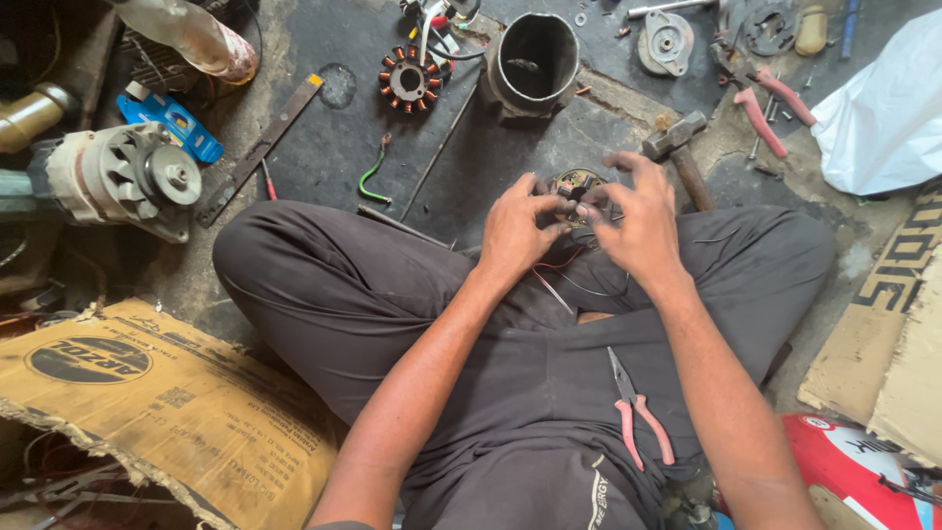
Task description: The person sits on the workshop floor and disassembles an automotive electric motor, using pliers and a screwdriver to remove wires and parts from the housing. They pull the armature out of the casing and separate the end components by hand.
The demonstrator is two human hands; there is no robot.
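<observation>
Light was soft and even, daylight-like, seeming stronger from the upper right of the frame. The white plastic sheet (883,108) at upper right was the brightest patch, nearly washed out. Left edge and lower left corner fell dim. Shadows were faint and blurred; a soft one sat beneath the hands. The left hand (515,231) and right hand (638,221) at centre were fairly sharp, fingertips slightly smeared. Wide-lens bending showed at the borders, where the cardboard (167,402) at lower left curved.
</observation>
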